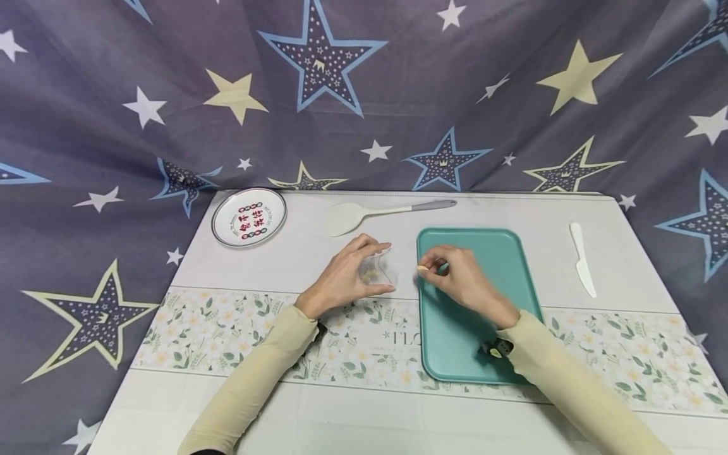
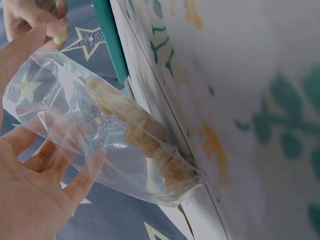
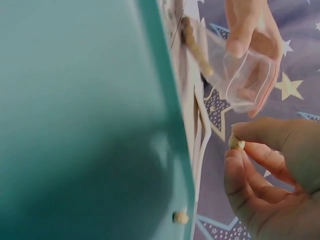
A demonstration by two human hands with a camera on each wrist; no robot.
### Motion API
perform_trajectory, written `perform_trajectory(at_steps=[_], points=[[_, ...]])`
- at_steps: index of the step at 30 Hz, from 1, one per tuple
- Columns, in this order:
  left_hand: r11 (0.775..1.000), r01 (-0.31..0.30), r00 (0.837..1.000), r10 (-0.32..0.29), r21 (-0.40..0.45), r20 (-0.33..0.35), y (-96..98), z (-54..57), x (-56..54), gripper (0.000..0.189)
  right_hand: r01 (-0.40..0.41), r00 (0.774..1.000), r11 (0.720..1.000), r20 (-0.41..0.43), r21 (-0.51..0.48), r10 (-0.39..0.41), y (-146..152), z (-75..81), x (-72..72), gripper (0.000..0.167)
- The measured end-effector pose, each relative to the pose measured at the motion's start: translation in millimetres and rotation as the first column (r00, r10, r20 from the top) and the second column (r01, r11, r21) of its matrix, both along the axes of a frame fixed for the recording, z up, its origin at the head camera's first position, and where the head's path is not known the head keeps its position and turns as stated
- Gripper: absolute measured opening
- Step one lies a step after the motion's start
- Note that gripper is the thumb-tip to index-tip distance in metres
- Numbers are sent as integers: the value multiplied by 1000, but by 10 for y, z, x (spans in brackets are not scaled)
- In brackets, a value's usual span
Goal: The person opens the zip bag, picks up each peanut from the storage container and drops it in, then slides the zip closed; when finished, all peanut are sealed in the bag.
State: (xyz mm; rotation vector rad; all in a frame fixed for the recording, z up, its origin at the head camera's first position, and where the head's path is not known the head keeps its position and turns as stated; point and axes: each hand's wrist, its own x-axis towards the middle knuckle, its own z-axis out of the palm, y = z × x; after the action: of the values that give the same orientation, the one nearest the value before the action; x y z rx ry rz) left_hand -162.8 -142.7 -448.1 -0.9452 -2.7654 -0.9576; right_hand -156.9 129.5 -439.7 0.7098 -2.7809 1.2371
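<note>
My left hand (image 1: pixel 341 277) holds a clear plastic bag (image 1: pixel 379 268) near the middle of the table, thumb on one side and fingers on the other. The bag's mouth gapes toward the right hand. Inside, along the bottom, lie several lumpy tan pieces (image 2: pixel 142 134), perhaps a snack. Over the left edge of a teal tray (image 1: pixel 472 341), my right hand (image 1: pixel 463 278) pinches one small tan piece (image 3: pixel 236 143) between thumb and fingertips. In the right wrist view, another small tan piece (image 3: pixel 180 217) rests on the tray near its rim.
Behind the bag lies a cream spatula (image 1: pixel 345 218) with a grey handle end. A round white plate (image 1: pixel 226 221) with red lettering stands at the back left. To the right of the tray is a white knife (image 1: pixel 582 265). A star-patterned cloth (image 1: pixel 398 76) hangs behind the table.
</note>
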Motion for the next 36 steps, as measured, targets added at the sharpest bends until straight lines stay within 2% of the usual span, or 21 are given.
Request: perform_trajectory(at_steps=[9, 20, 36], points=[[1000, 11, 1000, -11, 8, 9, 17, 1, -13, 81, -25, 999, 998, -36, -57, 22, -204, 54, 9, 6], [1000, 12, 1000, -12, 10, 2, 9, 15, -4, 81, -71, 997, 995, -33, -72, 69, -404, 88, 27, 8], [1000, 15, 1000, -15, 19, -4, 2, 15, 3, 81, -106, 994, 991, -2, -86, 106, -400, 87, 47, 12]])
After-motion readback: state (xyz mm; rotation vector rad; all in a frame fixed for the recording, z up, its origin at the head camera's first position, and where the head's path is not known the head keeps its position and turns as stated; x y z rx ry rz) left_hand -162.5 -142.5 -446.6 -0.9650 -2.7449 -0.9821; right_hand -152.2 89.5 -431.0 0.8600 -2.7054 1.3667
